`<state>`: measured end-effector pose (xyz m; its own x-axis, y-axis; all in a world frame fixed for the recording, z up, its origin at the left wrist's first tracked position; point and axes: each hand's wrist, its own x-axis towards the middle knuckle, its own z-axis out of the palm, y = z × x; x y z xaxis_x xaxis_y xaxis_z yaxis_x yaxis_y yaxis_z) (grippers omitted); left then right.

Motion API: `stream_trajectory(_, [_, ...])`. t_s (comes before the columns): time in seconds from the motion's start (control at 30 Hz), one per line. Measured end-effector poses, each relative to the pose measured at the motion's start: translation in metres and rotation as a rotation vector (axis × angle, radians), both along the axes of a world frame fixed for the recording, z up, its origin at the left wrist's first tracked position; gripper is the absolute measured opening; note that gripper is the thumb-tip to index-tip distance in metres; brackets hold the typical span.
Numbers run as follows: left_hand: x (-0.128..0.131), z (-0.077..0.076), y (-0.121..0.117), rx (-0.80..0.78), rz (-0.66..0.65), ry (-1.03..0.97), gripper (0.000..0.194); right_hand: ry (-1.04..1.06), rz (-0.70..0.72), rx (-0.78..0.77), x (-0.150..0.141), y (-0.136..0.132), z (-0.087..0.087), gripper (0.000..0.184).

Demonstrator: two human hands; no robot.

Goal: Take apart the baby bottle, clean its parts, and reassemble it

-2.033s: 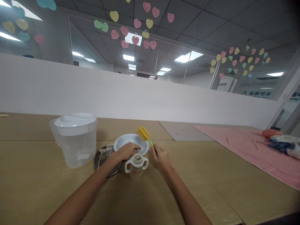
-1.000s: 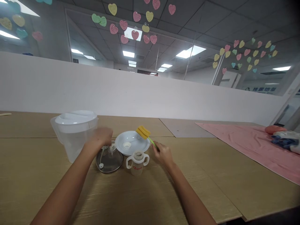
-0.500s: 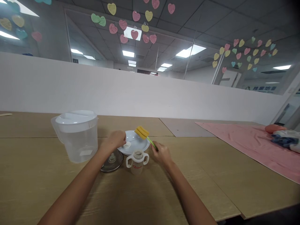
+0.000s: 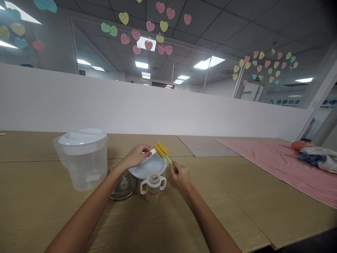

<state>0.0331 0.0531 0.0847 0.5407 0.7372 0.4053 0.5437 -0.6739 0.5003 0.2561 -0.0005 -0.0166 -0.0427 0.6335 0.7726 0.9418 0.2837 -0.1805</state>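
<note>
My right hand (image 4: 182, 176) is closed around the green handle of a yellow sponge bottle brush (image 4: 161, 149). A small white bottle cap (image 4: 153, 152) is pinched in my left hand (image 4: 137, 155), its edge right at the sponge. Both are held above a white plate (image 4: 146, 171). In front of the plate stands an open baby bottle (image 4: 153, 192) with two white handles and red print, upright and touched by neither hand. A round metal lid or dish (image 4: 123, 192) with a small clear piece in its middle lies under my left forearm, partly hidden.
A clear plastic pitcher (image 4: 86, 170) with a white lid stands on the left. On the right, a pink cloth (image 4: 263, 156) covers part of the wooden table (image 4: 216, 196), with bundled fabric (image 4: 317, 158) on it. A low white partition (image 4: 158, 109) runs along the back.
My left hand has lifted the white cap off the plate and brought it right, up against the sponge. The brush stays nearly in place; the view has shifted slightly.
</note>
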Motion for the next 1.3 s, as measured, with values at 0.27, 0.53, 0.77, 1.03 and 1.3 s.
stream_trajectory(0.27, [0.005,0.005,-0.008,-0.239,-0.083,-0.435,0.031,0.027,0.048,-0.006,0.000,-0.001,0.002,0.035])
stream_trajectory(0.53, [0.011,-0.006,0.000,-0.129,-0.047,-0.500,0.027,-0.053,0.131,-0.073,0.001,-0.001,0.000,0.031])
stream_trajectory(0.77, [0.015,-0.011,0.002,-0.101,-0.016,-0.500,0.030,-0.112,0.147,-0.096,0.000,-0.005,0.002,0.030])
stream_trajectory(1.03, [0.009,-0.009,0.003,-0.201,0.054,-0.495,0.036,-0.229,0.239,0.039,-0.006,-0.011,0.005,0.031])
stream_trajectory(1.3, [0.000,-0.003,0.005,-0.250,0.007,-0.404,0.036,-0.144,0.119,0.142,0.000,-0.007,0.004,0.034])
